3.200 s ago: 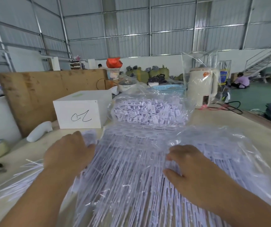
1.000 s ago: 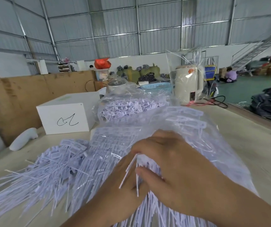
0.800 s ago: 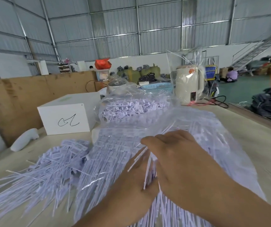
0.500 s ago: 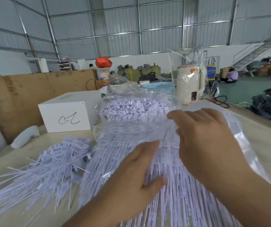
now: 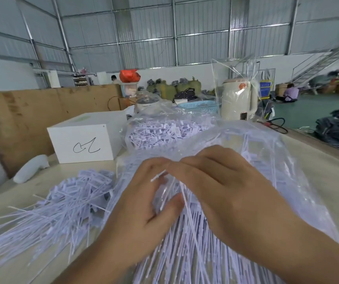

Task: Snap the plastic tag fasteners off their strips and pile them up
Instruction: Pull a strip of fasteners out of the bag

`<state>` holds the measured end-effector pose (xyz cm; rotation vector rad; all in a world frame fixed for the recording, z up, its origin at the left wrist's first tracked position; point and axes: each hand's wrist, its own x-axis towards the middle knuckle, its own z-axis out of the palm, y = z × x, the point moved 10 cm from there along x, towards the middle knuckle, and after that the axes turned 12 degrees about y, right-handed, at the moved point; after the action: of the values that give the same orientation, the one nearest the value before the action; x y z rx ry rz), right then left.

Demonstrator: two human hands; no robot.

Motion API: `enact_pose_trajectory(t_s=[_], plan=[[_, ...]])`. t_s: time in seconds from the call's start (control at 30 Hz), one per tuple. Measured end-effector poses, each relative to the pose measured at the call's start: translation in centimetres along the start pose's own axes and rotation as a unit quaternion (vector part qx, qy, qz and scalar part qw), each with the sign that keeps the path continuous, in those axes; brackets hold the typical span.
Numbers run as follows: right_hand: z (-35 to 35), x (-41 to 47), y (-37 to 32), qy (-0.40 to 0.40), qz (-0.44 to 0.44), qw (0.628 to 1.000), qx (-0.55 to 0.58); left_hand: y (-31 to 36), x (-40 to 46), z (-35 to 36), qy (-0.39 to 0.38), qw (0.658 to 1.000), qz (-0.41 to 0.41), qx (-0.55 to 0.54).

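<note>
Head view: your left hand (image 5: 144, 203) and right hand (image 5: 226, 193) each keep a closed grip on one strip of fasteners (image 5: 182, 193) above the bagged strips (image 5: 271, 181). A loose pile (image 5: 66, 201) lies left on the table (image 5: 328, 181); judging by the bag, most remains.

On the near face of the white box (image 5: 86, 138), at the left of the table, a black hand-drawn scrawl stands, a loop and a stroke that spell no clear letter. The blue sign (image 5: 265, 89) far right and the orange sticker on the cream kettle (image 5: 237, 99) are too blurred to read.
</note>
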<state>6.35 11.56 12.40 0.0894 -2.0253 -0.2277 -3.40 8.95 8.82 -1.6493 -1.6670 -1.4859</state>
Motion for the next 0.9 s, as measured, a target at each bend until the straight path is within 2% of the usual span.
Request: enact_pose_trajectory(t_s=[0.13,0.27,0.37,0.4,0.6,0.77,0.9], plan=[[0.5,-0.2,-0.6,-0.01,-0.002,0.999,0.03,-0.1,0.1,-0.7,0.033,0.995,0.018,0.097],[1.0,-0.5,1.7,-0.074,0.09,0.993,-0.011,-0.7,0.1,-1.4,0.055,0.98,0.01,0.193],[2.1,-1.3,3.9,-0.163,0.169,0.972,-0.027,-1.3,0.3,-2.3,0.068,0.968,0.005,0.24],[2.0,-1.5,4.5,-0.159,0.183,0.97,-0.021,-1.5,0.3,-2.5,0.067,0.967,0.0,0.247],[0.7,-1.8,5.6,-0.099,0.192,0.976,-0.027,-3.3,0.6,-3.1,0.071,0.96,-0.035,0.269],[0.9,-1.9,6.5,-0.131,0.214,0.968,-0.007,-5.0,0.6,-4.0,0.081,0.962,-0.073,0.25],[1.0,-2.0,6.7,-0.15,0.226,0.962,-0.014,-4.7,0.8,-4.9,0.129,0.969,-0.081,0.196]])
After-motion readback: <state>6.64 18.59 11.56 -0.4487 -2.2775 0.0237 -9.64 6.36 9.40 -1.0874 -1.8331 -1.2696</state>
